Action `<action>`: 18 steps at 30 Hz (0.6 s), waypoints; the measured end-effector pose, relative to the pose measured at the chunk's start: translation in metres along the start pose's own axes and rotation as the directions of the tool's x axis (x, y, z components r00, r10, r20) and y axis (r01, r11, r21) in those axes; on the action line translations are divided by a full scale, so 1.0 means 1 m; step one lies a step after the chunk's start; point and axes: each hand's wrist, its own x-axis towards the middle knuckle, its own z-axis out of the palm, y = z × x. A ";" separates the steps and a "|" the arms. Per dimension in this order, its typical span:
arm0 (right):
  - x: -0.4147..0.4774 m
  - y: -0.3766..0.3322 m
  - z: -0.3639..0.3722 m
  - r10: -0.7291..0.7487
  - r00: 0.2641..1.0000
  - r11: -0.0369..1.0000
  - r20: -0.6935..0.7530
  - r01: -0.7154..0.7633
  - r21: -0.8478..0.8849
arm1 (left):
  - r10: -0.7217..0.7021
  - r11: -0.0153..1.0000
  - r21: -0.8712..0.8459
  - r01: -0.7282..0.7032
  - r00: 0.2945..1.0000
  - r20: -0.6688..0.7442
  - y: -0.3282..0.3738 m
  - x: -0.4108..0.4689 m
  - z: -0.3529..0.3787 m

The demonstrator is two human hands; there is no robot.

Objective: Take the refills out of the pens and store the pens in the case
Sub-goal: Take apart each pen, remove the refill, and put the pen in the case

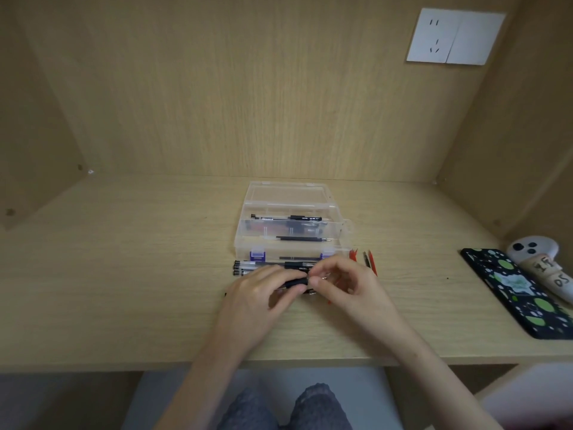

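Observation:
A clear plastic case with blue latches stands open at the middle of the desk. Inside lie a black pen and a thin black refill. Several pens lie side by side just in front of the case. My left hand grips the black barrel of a pen above the desk. My right hand pinches the tip end of that same pen. Red and dark pen caps lie to the right of the case.
A black phone with green and white spots lies at the right edge of the desk, with a white controller beside it. Wooden walls enclose the desk on three sides. A wall socket sits high on the back right.

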 end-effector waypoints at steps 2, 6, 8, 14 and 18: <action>0.000 0.002 0.002 0.000 1.000 1.000 0.012 0.000 -0.022 | -0.003 1.000 -0.007 0.003 1.000 0.007 -0.001 0.000 0.001; 0.001 0.002 0.005 0.006 1.000 0.998 -0.026 -0.007 -0.070 | -0.002 1.000 -0.014 0.002 1.000 -0.008 -0.002 0.000 0.002; 0.001 0.003 0.005 0.025 0.999 0.997 -0.037 -0.027 -0.075 | 0.005 1.000 -0.013 -0.005 1.000 -0.014 -0.002 0.001 0.002; 0.000 0.006 0.005 -0.003 1.000 0.999 -0.009 0.003 -0.036 | 0.000 0.999 -0.044 -0.001 1.000 -0.022 -0.002 0.000 0.002; -0.001 0.004 0.001 -0.026 1.000 0.999 0.007 0.027 -0.037 | -0.006 0.998 -0.064 0.005 1.000 -0.010 -0.002 0.001 0.002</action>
